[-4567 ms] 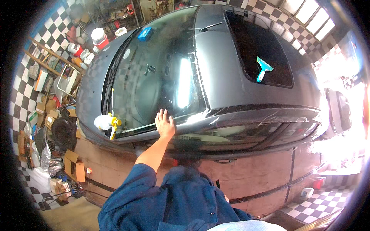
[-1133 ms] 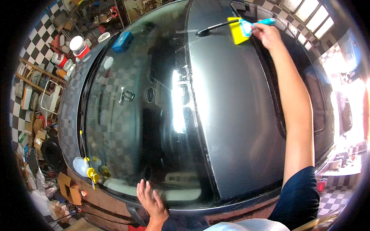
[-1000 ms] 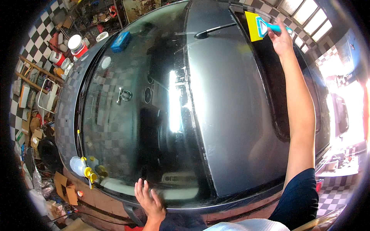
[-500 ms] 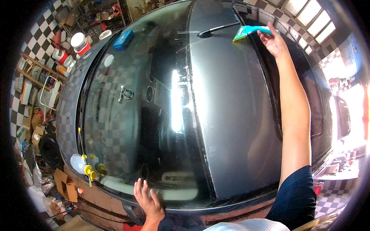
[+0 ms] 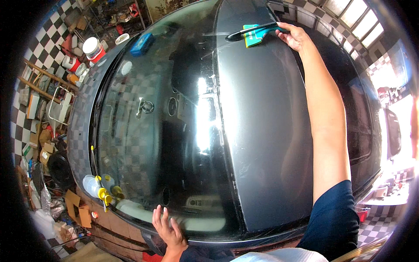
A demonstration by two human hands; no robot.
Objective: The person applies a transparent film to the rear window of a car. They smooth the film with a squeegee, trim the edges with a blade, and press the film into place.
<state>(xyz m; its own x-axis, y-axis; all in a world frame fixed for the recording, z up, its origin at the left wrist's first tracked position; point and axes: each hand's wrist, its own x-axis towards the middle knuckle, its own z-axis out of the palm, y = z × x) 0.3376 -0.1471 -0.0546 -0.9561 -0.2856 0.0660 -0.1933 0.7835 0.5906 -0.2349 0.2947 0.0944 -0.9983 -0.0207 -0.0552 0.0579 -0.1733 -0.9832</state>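
Observation:
My right hand is closed around the handle of a teal squeegee with a yellow edge, out over the grey car roof. The black roof antenna crosses in front of part of the squeegee. Whether the blade touches the roof, I cannot tell. Near the side edge of the car's large glass pane, my left hand is empty, its fingers apart over the glass border. A blue block-shaped thing lies at the far end of the glass. A spray bottle with a yellow head sits at its near left corner.
Buckets and a wooden ladder-like frame stand to the left. Cardboard boxes and other clutter lie on the floor there. Shelves fill the far left, and bright windows are at the far right.
My right hand has moved left across the roof with the squeegee, which is now partly behind the antenna. My left hand has stayed about where it was.

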